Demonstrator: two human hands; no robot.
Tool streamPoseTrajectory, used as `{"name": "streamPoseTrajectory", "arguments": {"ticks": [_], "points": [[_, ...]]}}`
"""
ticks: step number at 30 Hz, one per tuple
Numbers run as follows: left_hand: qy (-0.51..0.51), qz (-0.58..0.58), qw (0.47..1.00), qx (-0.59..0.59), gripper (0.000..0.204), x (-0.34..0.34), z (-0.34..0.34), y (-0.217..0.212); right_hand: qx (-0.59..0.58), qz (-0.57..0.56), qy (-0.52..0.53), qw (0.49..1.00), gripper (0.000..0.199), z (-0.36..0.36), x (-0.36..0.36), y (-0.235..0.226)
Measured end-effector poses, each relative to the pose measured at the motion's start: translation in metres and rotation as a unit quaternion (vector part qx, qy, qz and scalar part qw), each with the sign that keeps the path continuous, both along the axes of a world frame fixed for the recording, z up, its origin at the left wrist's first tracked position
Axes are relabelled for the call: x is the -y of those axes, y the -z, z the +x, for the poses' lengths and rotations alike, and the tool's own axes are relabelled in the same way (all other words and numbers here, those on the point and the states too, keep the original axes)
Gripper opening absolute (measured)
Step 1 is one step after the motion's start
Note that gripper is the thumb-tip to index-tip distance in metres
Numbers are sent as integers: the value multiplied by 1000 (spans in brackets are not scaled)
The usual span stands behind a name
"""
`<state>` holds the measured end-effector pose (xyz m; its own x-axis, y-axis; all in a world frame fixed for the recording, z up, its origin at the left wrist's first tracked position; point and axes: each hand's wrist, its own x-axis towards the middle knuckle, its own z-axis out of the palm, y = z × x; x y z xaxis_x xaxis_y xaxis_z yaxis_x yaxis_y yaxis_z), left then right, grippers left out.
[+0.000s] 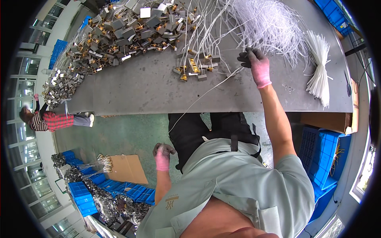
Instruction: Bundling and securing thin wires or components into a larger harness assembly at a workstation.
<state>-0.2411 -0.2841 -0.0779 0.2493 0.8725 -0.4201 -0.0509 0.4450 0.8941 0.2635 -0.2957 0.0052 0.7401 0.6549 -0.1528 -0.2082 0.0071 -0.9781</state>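
Note:
My right hand [256, 63], in a pink and dark glove, reaches out over the grey table [139, 91] and pinches a thin white wire [198, 99] at the edge of a loose heap of white wires [270, 23]. That wire runs down off the table's front edge toward my left hand [162, 152], which is gloved the same way, held low beside my lap with fingers closed on the wire's other end. A small cluster of grey and gold block-shaped parts with wire tails [194, 65] lies just left of my right hand.
A large pile of the same grey and gold parts [119, 31] covers the table's far left. A tied bundle of white wires [319, 67] lies at the right. Blue crates [323, 158] stand right of me, more crates and parts [103, 194] at lower left. Another person [51, 119] crouches at far left.

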Motion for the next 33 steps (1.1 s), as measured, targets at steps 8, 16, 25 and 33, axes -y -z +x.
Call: {"name": "streamPoseTrajectory", "arguments": {"ticks": [8, 16, 25, 33], "points": [[-17, -5, 1000, -6, 33, 0, 0, 7, -220, 178, 37, 958, 40, 4, 4, 16], [-31, 8, 999, -15, 35, 0, -3, 13, -196, 185, 81, 960, 37, -7, 3, 24], [-39, -1, 999, 6, 26, 1, 3, 10, -194, 165, 78, 964, 38, -8, 2, 25], [-39, -11, 999, -2, 27, -2, 10, 2, -265, 185, -27, 946, 36, -21, -6, 27]]}}
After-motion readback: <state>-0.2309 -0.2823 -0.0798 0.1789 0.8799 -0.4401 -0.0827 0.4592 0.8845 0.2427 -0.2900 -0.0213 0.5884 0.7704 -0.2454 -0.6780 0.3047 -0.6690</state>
